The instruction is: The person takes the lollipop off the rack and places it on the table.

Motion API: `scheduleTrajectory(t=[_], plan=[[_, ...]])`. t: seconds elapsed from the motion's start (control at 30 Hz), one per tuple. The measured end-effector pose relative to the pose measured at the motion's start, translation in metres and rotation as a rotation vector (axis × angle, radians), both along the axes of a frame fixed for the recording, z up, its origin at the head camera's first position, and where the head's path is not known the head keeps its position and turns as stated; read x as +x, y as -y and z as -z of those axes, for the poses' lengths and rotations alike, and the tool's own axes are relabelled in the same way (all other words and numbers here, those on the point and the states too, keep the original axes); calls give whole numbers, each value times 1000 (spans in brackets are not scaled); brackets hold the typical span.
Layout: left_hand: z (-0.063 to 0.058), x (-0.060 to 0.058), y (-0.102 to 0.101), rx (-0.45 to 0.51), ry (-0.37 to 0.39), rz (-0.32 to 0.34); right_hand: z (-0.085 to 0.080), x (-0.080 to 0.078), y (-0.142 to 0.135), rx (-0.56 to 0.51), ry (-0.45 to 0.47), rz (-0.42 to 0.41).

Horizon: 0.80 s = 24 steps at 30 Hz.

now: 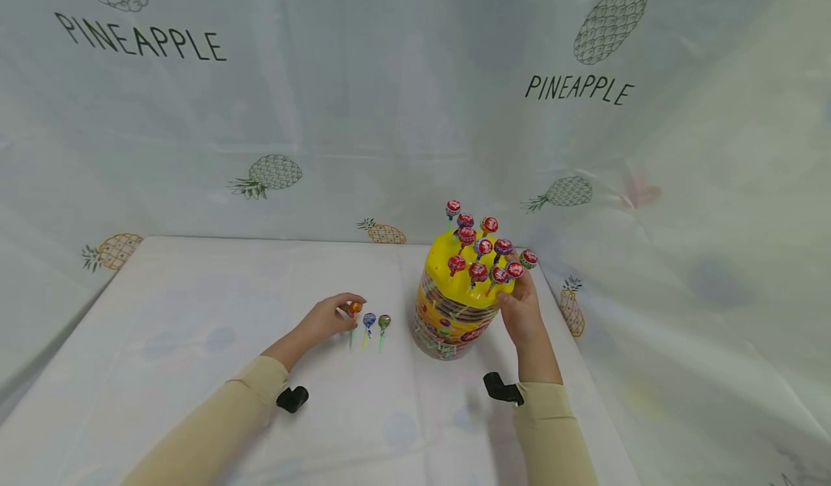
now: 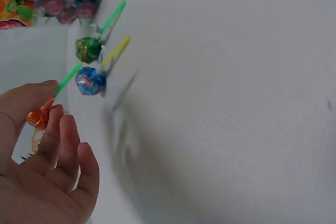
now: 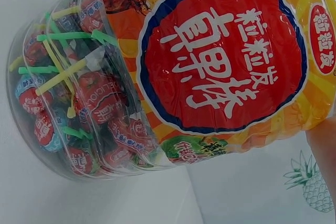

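Note:
My left hand pinches an orange-wrapped lollipop with a green stick between thumb and forefinger, its other fingers loosely bent. Just right of it on the table lie a blue-wrapped lollipop and a green-wrapped lollipop. A clear plastic jar with a yellow lid stands further right. Several red-topped lollipops stick up from the lid. My right hand grips the jar's right side near the lid, fingers partly hidden behind it. More lollipops show through the jar wall.
The white-covered table ends at a back edge behind the jar and a right edge beside my right arm. A pineapple-print curtain hangs behind and at the sides. Black wrist cameras sit at both cuffs.

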<state>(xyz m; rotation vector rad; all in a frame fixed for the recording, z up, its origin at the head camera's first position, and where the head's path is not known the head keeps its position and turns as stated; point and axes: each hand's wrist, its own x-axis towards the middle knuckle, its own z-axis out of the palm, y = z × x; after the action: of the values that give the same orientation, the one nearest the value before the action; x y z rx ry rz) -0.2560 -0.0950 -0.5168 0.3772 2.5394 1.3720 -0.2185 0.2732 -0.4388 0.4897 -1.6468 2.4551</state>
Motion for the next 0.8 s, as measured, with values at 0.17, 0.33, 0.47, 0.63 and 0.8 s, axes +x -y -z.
scheduleTrajectory(t=[0.17, 0.33, 0.47, 0.63, 0.8], plan=[[6, -2, 1, -104, 5, 50, 2, -1, 0, -11, -28, -7], [14, -6, 0, -192, -6, 54, 2, -1, 0, -16, -30, -12], [19, -7, 0, -201, -22, 61, 2, -2, 0, -12, -19, -10], [23, -8, 0, -210, -25, 55, 1, -1, 0, -5, 5, 5], [22, -8, -2, -243, -6, 35, 0, -2, 1, -6, 1, 2]])
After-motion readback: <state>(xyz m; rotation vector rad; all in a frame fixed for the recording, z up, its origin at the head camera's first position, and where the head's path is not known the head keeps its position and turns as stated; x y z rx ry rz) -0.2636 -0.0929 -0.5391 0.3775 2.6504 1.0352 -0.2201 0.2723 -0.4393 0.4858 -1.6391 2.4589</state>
